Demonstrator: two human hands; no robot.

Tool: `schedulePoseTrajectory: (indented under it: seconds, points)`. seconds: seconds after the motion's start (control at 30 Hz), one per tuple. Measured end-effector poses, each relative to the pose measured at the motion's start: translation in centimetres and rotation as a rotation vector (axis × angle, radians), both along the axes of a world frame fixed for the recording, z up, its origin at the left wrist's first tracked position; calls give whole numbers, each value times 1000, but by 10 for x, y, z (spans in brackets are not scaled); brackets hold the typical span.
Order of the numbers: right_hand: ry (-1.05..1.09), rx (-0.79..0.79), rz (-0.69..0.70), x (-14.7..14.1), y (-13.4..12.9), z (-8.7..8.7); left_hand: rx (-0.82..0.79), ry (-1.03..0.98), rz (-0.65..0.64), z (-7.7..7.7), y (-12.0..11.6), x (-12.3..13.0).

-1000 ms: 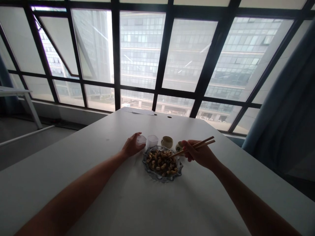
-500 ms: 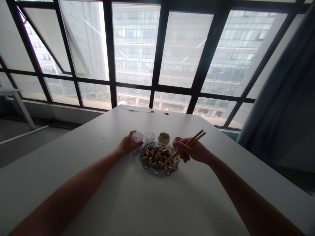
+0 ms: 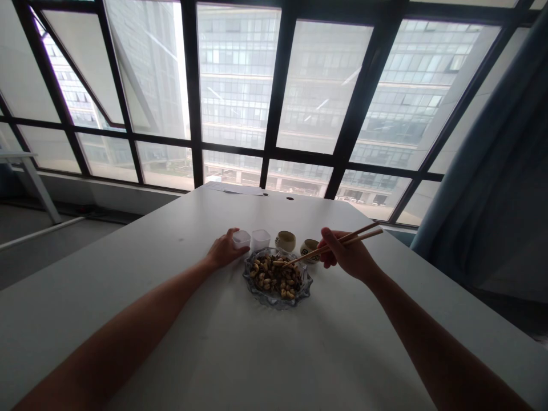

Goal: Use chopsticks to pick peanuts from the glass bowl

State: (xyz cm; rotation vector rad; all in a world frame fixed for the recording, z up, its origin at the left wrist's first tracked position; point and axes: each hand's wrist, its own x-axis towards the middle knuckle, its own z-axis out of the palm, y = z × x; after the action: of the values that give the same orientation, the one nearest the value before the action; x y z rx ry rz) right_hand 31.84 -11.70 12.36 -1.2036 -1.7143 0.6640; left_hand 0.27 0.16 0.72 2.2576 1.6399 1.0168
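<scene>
A scalloped glass bowl holds peanuts in their shells mixed with smaller dark pieces, perhaps seeds. My right hand grips a pair of wooden chopsticks, whose tips reach over the peanuts in the upper part of the bowl. Whether a peanut is pinched between the tips I cannot tell. Left of the bowl, my left hand is closed around the side of a small clear plastic cup. A second plastic cup stands just right of it.
Behind the bowl stand two small greenish ceramic cups, one in the middle and one with dark markings close to my right hand. Paper sheets lie at the far end of the white table. A blue curtain hangs at the right.
My right hand has shifted right and slightly up. The chopsticks now lie flatter, their tips moved from the bowl's lower right to its upper middle. My left hand stays at the plastic cup.
</scene>
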Motion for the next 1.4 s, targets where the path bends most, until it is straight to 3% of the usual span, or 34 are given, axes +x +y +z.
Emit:
schedulePoseTrajectory:
  seconds: [0.33,1.13,1.4]
  points:
    - [-199,-12,86,1,-12,14,-3,0,5,-2,1,-1]
    - [-292,41,92,-6,-10,4,20,-13,-5,-4,3,-2]
    - [-359,82,184,-14,-15,3,7,-10,4,-2,2,-1]
